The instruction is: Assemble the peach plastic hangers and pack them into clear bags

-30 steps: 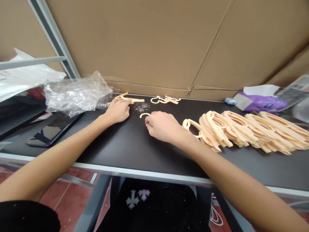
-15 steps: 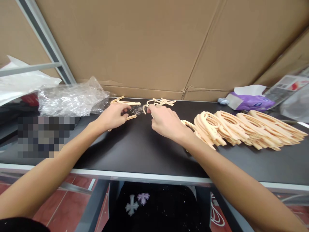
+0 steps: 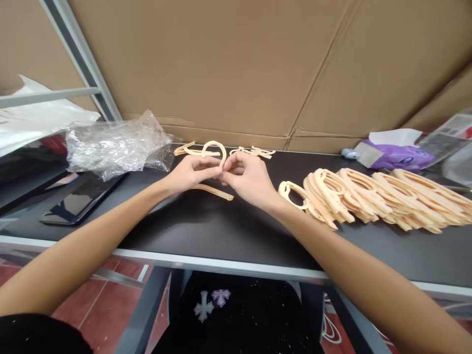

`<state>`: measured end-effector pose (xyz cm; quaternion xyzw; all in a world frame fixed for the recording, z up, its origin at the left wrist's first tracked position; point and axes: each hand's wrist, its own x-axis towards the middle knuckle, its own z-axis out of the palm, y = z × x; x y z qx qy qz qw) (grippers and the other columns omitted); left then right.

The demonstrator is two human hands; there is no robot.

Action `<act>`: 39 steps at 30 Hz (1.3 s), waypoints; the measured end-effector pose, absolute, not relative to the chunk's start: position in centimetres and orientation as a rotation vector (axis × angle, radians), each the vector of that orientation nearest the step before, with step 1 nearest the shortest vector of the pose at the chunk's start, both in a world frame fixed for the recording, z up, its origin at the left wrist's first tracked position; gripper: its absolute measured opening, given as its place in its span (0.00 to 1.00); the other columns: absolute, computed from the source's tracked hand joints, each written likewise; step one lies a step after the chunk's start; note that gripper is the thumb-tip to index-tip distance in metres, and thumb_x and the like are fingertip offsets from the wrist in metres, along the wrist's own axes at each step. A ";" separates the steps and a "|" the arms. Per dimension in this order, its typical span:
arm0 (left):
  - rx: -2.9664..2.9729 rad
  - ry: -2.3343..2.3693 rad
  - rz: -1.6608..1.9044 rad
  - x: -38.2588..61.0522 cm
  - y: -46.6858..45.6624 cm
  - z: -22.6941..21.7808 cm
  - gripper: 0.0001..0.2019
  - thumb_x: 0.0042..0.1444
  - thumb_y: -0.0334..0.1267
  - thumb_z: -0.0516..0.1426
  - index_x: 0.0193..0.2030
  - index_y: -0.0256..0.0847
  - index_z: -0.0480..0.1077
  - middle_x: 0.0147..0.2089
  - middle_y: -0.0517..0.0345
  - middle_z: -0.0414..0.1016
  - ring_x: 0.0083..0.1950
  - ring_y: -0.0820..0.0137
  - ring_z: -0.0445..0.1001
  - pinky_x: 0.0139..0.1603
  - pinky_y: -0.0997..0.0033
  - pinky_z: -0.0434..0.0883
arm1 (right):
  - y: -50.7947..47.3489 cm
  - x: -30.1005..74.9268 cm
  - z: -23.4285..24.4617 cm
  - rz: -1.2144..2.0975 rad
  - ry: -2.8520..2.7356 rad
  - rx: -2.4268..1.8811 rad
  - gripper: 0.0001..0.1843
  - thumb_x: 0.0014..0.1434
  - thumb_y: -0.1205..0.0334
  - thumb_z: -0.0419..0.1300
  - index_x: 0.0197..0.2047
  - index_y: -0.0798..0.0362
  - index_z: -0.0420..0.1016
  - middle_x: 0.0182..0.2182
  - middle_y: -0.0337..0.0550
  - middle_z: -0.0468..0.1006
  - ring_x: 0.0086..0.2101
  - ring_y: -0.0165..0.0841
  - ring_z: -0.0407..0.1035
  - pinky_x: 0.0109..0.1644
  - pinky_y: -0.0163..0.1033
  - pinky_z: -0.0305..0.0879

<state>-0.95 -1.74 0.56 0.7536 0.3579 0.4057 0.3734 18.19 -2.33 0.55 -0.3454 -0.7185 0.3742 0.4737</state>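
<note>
My left hand [image 3: 195, 171] and my right hand [image 3: 248, 176] meet above the table, fingertips pinched together. Between them a curved beige plastic hanger hook [image 3: 218, 144] stands up, its lower end hidden in the fingers. From under my left hand sticks out a flat beige hanger arm [image 3: 216, 191]; whether that hand grips it I cannot tell. Just behind the left hand lie more slim beige hanger parts [image 3: 183, 148]. Several loose hooks [image 3: 262, 152] rest beyond my right hand, by the cardboard.
Overlapping beige folding hangers [image 3: 363, 194] lie in a row on the right, with a purple tissue pack [image 3: 396, 156] behind. Clear plastic bags [image 3: 114, 145] and a dark phone [image 3: 79, 199] are at left. A cardboard wall [image 3: 221, 69] closes off the black table's [image 3: 177, 231] back.
My right hand has brought a hook from the loose ones leftward to my left hand, and the fingertips now meet on it. The view has shifted slightly.
</note>
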 end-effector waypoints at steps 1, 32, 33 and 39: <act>1.927 0.923 1.062 -1.0 -1.8 0.6 0.19 0.56 0.52 0.67 0.46 0.39 0.84 0.43 0.49 0.86 0.46 0.59 0.83 0.52 0.62 0.78 | -2.5 18.1 0.5 0.922 -1.758 -0.837 0.07 0.53 0.65 0.64 0.30 0.50 0.68 0.31 0.37 0.79 0.32 0.33 0.77 0.41 0.41 0.73; 1.887 1.269 1.137 -3.7 -3.1 0.3 0.20 0.49 0.53 0.69 0.37 0.37 0.82 0.37 0.49 0.83 0.37 0.63 0.80 0.44 0.61 0.79 | -1.6 19.7 3.0 0.703 -1.881 -1.175 0.14 0.61 0.60 0.60 0.25 0.55 0.77 0.20 0.36 0.71 0.24 0.29 0.64 0.34 0.38 0.58; 1.901 1.269 1.122 -3.6 -3.2 0.3 0.19 0.50 0.53 0.69 0.37 0.37 0.82 0.35 0.50 0.83 0.36 0.63 0.80 0.44 0.61 0.78 | -1.6 19.7 3.0 0.708 -1.860 -1.176 0.14 0.60 0.59 0.60 0.25 0.54 0.77 0.19 0.36 0.70 0.24 0.29 0.63 0.33 0.38 0.57; 1.858 1.209 1.058 -2.5 -3.9 0.1 0.18 0.48 0.52 0.70 0.34 0.38 0.81 0.37 0.50 0.84 0.38 0.62 0.81 0.45 0.63 0.78 | -1.5 19.9 3.1 0.588 -1.788 -1.200 0.15 0.59 0.60 0.61 0.21 0.53 0.74 0.16 0.34 0.66 0.22 0.28 0.59 0.31 0.38 0.56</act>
